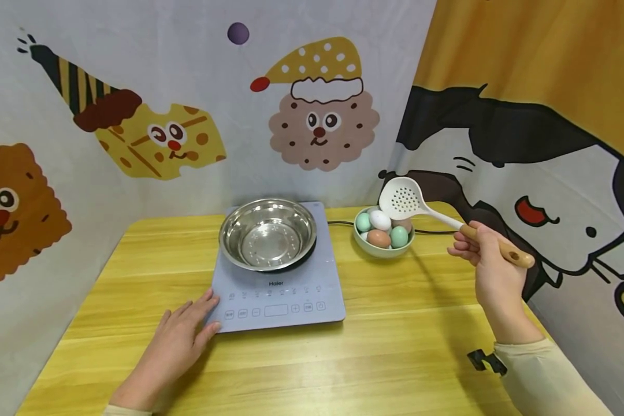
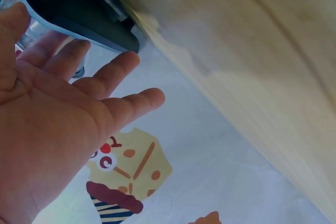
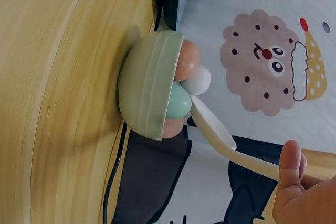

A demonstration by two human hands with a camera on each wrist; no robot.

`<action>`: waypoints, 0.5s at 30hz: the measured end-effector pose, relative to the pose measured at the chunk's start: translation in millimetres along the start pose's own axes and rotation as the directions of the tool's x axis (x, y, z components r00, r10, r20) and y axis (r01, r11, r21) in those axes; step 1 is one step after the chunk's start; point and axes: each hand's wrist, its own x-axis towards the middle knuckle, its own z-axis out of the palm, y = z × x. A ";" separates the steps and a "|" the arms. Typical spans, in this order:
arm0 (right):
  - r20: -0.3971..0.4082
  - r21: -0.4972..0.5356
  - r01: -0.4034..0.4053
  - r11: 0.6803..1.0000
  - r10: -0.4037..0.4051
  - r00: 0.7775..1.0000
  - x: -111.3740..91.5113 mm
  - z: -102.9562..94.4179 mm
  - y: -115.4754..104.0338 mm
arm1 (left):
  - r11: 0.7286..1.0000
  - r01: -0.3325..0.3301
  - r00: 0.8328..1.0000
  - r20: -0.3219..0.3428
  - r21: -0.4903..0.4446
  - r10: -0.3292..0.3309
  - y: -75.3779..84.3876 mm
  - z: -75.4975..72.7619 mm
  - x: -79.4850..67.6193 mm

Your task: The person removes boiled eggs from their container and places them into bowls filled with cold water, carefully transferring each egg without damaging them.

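My right hand (image 1: 496, 271) grips the wooden handle of a white slotted spoon (image 1: 403, 198). The spoon's perforated head is over the back of a pale green bowl (image 1: 379, 251) holding several eggs: green, white and brown. In the right wrist view the head of the slotted spoon (image 3: 212, 121) slants close beside the white egg (image 3: 197, 80) and a green egg (image 3: 179, 102). My left hand (image 1: 184, 332) rests at the front left corner of a light-blue induction cooker (image 1: 312, 289), fingers spread along its edge. On the cooker stands a shiny steel basin (image 1: 267, 234).
Everything stands on a wooden table (image 1: 395, 346). A black cord (image 1: 341, 222) runs from the cooker behind the bowl to the right. Cloth with cartoon figures (image 1: 187, 34) hangs close behind the table and at its sides.
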 end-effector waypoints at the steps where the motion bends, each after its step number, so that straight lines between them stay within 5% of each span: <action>1: 0.000 -0.002 0.002 1.000 -0.002 1.000 -0.1 -0.5 0.2 | 1.000 0.000 1.000 0.001 0.001 0.000 0.1 0.1 0.0; 5: 0.012 -0.039 0.022 0.999 -0.021 1.000 -1.7 -3.9 2.4 | 1.000 0.004 1.000 0.006 0.001 -0.004 -0.1 0.6 -0.2; 9: 0.069 -0.140 0.153 0.978 -0.144 0.987 -5.9 -6.3 6.9 | 1.000 -0.001 1.000 0.000 -0.001 0.001 -0.5 1.0 0.2; 12: 0.156 -0.242 0.346 0.907 -0.315 0.936 -9.2 -6.9 10.6 | 1.000 -0.005 1.000 -0.005 -0.002 0.005 -0.7 1.2 0.5; 15: 0.244 -0.285 0.523 0.803 -0.467 0.850 -11.4 -7.7 13.3 | 1.000 -0.007 1.000 -0.007 -0.004 0.007 -0.6 1.1 0.5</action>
